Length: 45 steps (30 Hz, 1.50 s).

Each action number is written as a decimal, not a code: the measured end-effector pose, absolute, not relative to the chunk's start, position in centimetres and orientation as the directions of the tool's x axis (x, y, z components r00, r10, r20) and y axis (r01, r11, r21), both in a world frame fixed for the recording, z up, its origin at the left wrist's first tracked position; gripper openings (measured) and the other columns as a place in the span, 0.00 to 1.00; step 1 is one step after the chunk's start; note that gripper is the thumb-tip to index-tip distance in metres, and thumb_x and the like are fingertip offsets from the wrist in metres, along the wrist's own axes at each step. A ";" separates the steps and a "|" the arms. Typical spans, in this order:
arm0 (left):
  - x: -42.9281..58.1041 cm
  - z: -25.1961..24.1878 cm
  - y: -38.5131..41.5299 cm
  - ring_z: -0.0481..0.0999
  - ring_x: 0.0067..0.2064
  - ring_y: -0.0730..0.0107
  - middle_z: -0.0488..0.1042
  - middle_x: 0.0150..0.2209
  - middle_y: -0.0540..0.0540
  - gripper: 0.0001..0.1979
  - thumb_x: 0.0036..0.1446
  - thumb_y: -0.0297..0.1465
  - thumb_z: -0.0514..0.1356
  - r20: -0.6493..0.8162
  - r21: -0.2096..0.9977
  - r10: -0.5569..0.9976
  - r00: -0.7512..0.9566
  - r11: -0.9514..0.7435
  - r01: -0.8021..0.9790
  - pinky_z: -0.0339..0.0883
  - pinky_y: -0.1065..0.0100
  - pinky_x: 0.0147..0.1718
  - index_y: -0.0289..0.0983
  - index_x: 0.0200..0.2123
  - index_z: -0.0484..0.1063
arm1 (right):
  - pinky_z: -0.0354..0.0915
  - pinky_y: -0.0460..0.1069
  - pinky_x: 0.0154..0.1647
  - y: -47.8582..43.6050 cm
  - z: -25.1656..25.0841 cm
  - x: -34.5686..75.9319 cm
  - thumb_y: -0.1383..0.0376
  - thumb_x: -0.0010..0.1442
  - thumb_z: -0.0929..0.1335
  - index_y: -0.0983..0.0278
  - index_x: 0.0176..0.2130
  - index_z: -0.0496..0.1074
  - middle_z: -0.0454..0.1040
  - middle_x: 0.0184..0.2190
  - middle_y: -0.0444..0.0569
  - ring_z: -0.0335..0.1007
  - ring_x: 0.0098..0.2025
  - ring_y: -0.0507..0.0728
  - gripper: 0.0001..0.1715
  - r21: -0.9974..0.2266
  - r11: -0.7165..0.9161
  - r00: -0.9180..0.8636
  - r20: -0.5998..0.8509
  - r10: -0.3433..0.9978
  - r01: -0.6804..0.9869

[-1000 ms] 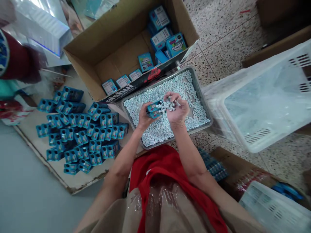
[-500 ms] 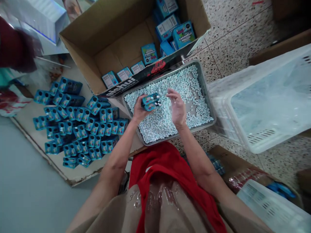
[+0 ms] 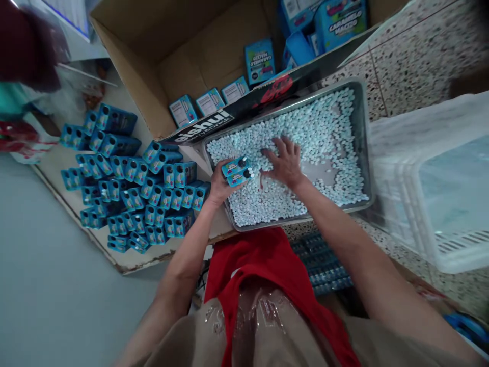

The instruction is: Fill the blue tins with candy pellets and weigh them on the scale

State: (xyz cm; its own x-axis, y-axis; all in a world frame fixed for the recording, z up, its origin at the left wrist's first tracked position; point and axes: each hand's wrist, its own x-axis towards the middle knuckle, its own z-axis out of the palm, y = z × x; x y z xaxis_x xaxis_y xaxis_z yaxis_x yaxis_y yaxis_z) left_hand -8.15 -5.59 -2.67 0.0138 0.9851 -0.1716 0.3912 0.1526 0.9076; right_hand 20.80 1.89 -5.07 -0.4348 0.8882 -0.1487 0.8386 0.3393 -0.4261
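Note:
Two small blue candy boxes [image 3: 237,171] sit side by side in my left hand [image 3: 219,184], over the left part of a metal tray [image 3: 367,153]. Each box has a dark round hole at its end, with white candies at the holes. Small pale blue and white candies [image 3: 260,204] cover most of the tray's bottom. My right hand [image 3: 284,162] is spread palm down on the candies, right of the boxes, fingers apart. Whether any candies are under its fingers is hidden.
Many similar blue boxes [image 3: 153,196] stand in rows on the table [image 3: 130,260] at left. Behind the tray is a cardboard carton [image 3: 198,61] with larger blue packs. A white plastic crate [image 3: 431,204] stands at right. Several dark blue packs [image 3: 324,265] lie below the tray.
My right hand has turned palm down and lowered onto the candies, its fingers spreading. The left hand still holds the two boxes. The view has shifted closer to the tray.

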 end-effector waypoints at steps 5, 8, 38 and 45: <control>-8.0 -1.4 -6.5 0.84 0.61 0.46 0.79 0.64 0.39 0.43 0.49 0.46 0.81 -0.166 0.922 0.985 -0.043 0.171 0.348 0.80 0.46 0.62 0.46 0.64 0.69 | 0.69 0.66 0.62 2.0 -4.1 18.3 0.43 0.60 0.78 0.62 0.50 0.83 0.78 0.55 0.62 0.72 0.59 0.74 0.29 -0.668 -0.027 -0.167 -0.225 0.960 0.743; -7.6 -0.5 -6.4 0.84 0.60 0.46 0.80 0.61 0.39 0.40 0.49 0.44 0.80 -0.181 0.904 0.981 -0.070 0.194 0.381 0.80 0.47 0.61 0.44 0.62 0.71 | 0.73 0.59 0.48 1.1 -1.5 15.4 0.45 0.56 0.77 0.60 0.42 0.77 0.78 0.39 0.53 0.76 0.44 0.66 0.26 -0.821 -0.455 0.062 -0.464 0.884 0.345; -8.4 0.6 -6.5 0.86 0.57 0.48 0.83 0.59 0.40 0.40 0.49 0.52 0.81 -0.074 0.954 0.995 -0.060 0.088 0.287 0.81 0.46 0.59 0.44 0.60 0.73 | 0.51 0.74 0.79 7.1 -3.8 17.0 0.37 0.72 0.67 0.55 0.65 0.77 0.67 0.74 0.54 0.54 0.77 0.75 0.36 -0.644 0.406 -0.573 -0.062 0.817 0.649; -8.3 0.2 -7.3 0.85 0.56 0.48 0.82 0.58 0.42 0.40 0.51 0.56 0.78 -0.115 0.947 0.988 -0.106 0.142 0.287 0.81 0.47 0.58 0.46 0.60 0.71 | 0.67 0.70 0.66 2.2 -3.8 15.8 0.34 0.66 0.69 0.60 0.44 0.79 0.80 0.49 0.61 0.73 0.59 0.75 0.33 -0.716 0.010 -0.269 -0.249 0.930 0.698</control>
State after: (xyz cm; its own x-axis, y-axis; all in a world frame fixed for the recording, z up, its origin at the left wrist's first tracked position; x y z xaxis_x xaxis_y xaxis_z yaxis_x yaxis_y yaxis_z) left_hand -8.31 -7.35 0.17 -0.1061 0.9876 -0.1154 0.2874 0.1415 0.9473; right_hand 15.80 2.21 -3.79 -0.2692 0.9303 -0.2492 0.6985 0.0104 -0.7156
